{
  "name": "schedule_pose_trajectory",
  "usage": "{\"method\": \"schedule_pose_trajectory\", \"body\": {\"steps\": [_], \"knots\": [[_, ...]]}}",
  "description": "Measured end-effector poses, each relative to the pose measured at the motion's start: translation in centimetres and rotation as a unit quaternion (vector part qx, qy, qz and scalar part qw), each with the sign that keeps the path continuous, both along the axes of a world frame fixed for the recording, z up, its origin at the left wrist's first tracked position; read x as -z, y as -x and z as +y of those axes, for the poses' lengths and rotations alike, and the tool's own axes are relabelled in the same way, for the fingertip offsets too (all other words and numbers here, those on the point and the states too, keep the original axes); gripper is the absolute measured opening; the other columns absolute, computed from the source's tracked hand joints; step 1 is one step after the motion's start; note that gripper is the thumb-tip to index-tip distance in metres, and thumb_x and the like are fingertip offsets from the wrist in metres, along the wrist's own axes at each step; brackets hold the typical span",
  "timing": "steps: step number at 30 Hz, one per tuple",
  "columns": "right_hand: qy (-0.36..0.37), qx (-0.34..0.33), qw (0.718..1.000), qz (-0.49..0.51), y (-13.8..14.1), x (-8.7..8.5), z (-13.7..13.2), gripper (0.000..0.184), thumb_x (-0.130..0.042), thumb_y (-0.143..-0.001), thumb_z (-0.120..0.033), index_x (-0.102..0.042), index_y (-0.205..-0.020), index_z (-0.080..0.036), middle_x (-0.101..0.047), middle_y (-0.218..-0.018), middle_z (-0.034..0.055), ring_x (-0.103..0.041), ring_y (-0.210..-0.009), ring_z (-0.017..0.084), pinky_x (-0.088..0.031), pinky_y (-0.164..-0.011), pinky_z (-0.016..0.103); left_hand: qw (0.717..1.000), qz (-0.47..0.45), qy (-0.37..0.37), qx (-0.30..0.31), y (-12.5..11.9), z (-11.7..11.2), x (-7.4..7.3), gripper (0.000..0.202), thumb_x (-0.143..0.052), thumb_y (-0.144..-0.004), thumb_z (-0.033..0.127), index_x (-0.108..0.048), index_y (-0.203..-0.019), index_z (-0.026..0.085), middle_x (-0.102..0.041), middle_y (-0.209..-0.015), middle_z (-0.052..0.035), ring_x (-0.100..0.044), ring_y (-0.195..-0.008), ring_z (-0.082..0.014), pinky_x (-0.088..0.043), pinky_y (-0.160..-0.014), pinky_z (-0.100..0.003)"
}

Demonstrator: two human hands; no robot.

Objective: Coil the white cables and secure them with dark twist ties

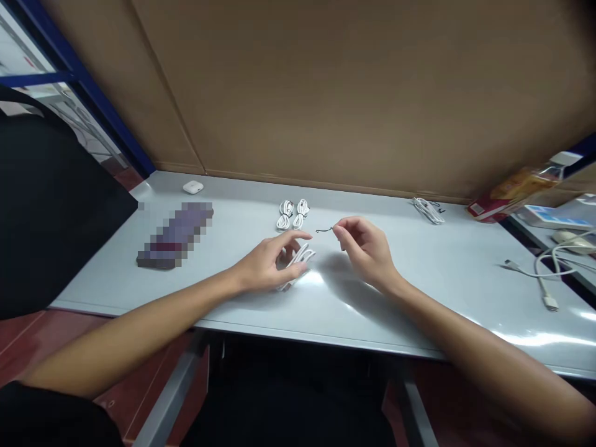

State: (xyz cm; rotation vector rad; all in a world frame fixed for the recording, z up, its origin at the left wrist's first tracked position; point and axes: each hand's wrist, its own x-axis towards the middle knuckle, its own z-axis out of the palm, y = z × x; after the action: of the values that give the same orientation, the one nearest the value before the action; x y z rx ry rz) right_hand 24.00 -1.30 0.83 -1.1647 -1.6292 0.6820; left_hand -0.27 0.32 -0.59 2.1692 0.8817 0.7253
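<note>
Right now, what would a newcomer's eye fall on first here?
The hands at the middle of the grey table catch the eye: the right hand pinches a black twist tie, and the left hand lies over bundled white cable. Behind them sit two coiled white cables, and a pixelated block stands out far left.

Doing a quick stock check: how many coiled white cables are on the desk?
4: a coil and a coil side by side at back centre, a coil under the left hand, a coil back right.
</note>
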Motion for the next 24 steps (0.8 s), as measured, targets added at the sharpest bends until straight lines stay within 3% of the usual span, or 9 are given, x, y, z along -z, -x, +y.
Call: {"method": "schedule_pose_trajectory", "body": {"steps": [3, 9, 14, 19, 22, 24], "knots": [[-0.040, -0.023, 0.998, -0.030, 0.4, -0.1, -0.7, 0.015, -0.060, -0.099, -0.034, -0.063, -0.089, -0.023, -0.064, -0.081, 0.0017, -0.055, -0.070, 0.016, -0.045, -0.065, 0.032, 0.992, -0.031, -0.111, -0.056, -0.3, 0.1, 0.0, 0.046, -0.074, -0.088, 0.039, -0.062, -0.130, 0.023, -0.069, -0.119, -0.0080, -0.065, -0.101, -0.0218, -0.053, -0.084, -0.035], [-0.059, -0.090, 0.991, -0.075, 1.1, -0.1, -1.5, 0.013, -0.057, -0.099, -0.027, -0.062, -0.088, -0.023, -0.064, -0.083, 0.0024, -0.055, -0.073, 0.017, -0.044, -0.067, 0.032, 0.964, -0.106, -0.244, -0.016, -0.4, 0.3, 0.2, 0.006, -0.068, -0.097, 0.025, -0.073, -0.100, 0.021, -0.077, -0.092, -0.0021, -0.069, -0.087, -0.0173, -0.053, -0.085, -0.034], [0.093, -0.108, 0.990, 0.012, 0.8, 0.0, -0.9, 0.023, -0.059, -0.098, -0.043, -0.061, -0.088, -0.022, -0.058, -0.080, 0.0008, -0.049, -0.071, 0.016, -0.040, -0.066, 0.031, 0.955, -0.152, -0.242, -0.082, -0.3, 0.6, 0.3, 0.005, -0.069, -0.097, 0.022, -0.073, -0.095, 0.021, -0.078, -0.089, -0.0028, -0.069, -0.081, -0.0163, -0.051, -0.069, -0.030], [0.319, -0.186, 0.921, 0.124, 0.2, -0.7, -0.5, 0.031, -0.071, -0.087, -0.048, -0.059, -0.078, -0.021, -0.043, -0.064, -0.0044, -0.037, -0.060, 0.013, -0.029, -0.058, 0.029, 0.945, -0.158, -0.275, -0.075, -0.3, 0.9, 0.3, 0.007, -0.067, -0.098, 0.020, -0.072, -0.093, 0.020, -0.077, -0.086, -0.0024, -0.068, -0.081, -0.0159, -0.053, -0.071, -0.031], [0.383, -0.225, 0.889, 0.113, -0.2, -1.7, -0.6, 0.035, -0.075, -0.082, -0.047, -0.057, -0.071, -0.020, -0.044, -0.064, -0.0041, -0.036, -0.060, 0.012, -0.028, -0.058, 0.029, 0.943, -0.167, -0.283, -0.047, -0.5, 0.9, 0.4, 0.007, -0.066, -0.098, 0.019, -0.073, -0.095, 0.021, -0.078, -0.088, -0.0023, -0.069, -0.082, -0.0165, -0.054, -0.076, -0.033], [0.391, -0.249, 0.883, 0.072, -0.7, -2.2, -0.6, 0.036, -0.074, -0.082, -0.050, -0.058, -0.071, -0.019, -0.046, -0.065, -0.0037, -0.038, -0.060, 0.012, -0.030, -0.059, 0.029, 0.950, -0.164, -0.263, -0.031, -0.6, 0.9, 0.4, 0.008, -0.066, -0.098, 0.022, -0.074, -0.096, 0.022, -0.079, -0.088, -0.0023, -0.069, -0.083, -0.0172, -0.054, -0.077, -0.034]]}}
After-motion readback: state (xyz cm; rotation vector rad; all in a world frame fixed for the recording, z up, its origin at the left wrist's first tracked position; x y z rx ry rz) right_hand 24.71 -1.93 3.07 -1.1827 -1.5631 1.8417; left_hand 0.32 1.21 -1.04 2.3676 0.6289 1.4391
